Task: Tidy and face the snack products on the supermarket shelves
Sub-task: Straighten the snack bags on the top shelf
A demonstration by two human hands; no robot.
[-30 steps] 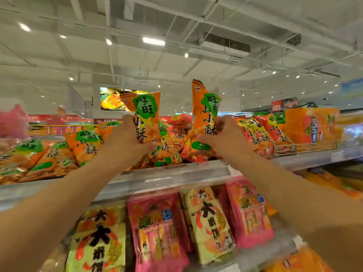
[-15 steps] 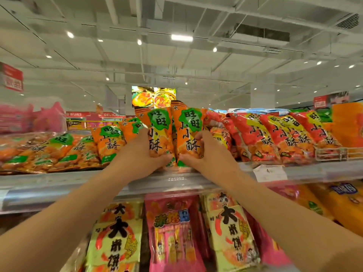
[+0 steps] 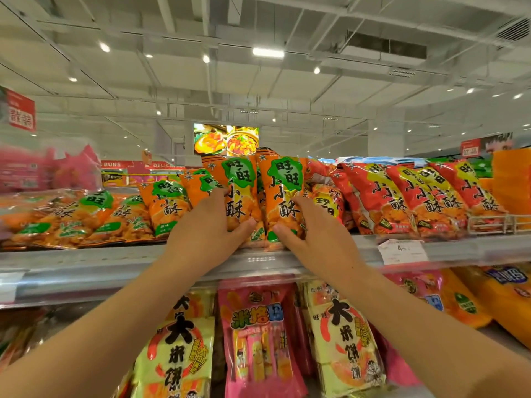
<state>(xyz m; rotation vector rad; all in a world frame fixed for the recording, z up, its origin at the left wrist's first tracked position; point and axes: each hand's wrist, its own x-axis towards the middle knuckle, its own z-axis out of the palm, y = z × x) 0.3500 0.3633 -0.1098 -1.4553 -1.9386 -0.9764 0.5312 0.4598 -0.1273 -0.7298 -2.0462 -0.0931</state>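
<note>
— Where are the two orange snack bags?
— Upright, side by side on the top shelf [image 3: 86,262]. The left hand [image 3: 205,234] grips the left bag [image 3: 240,193]; the right hand [image 3: 316,234] grips the right bag [image 3: 283,193].

Left hand [image 3: 205,234], right hand [image 3: 313,234] each grip upright orange snack bag [image 3: 240,193]

Both hands [image 3: 201,234] [image 3: 319,234] raised, fingers curled, gripping.

Overhead, the white beamed ceiling [image 3: 287,90] is carrying lit strip lights [image 3: 268,52]; ahead of me, a food screen [image 3: 226,139] is glowing beside red hanging signs [image 3: 22,114].
</note>
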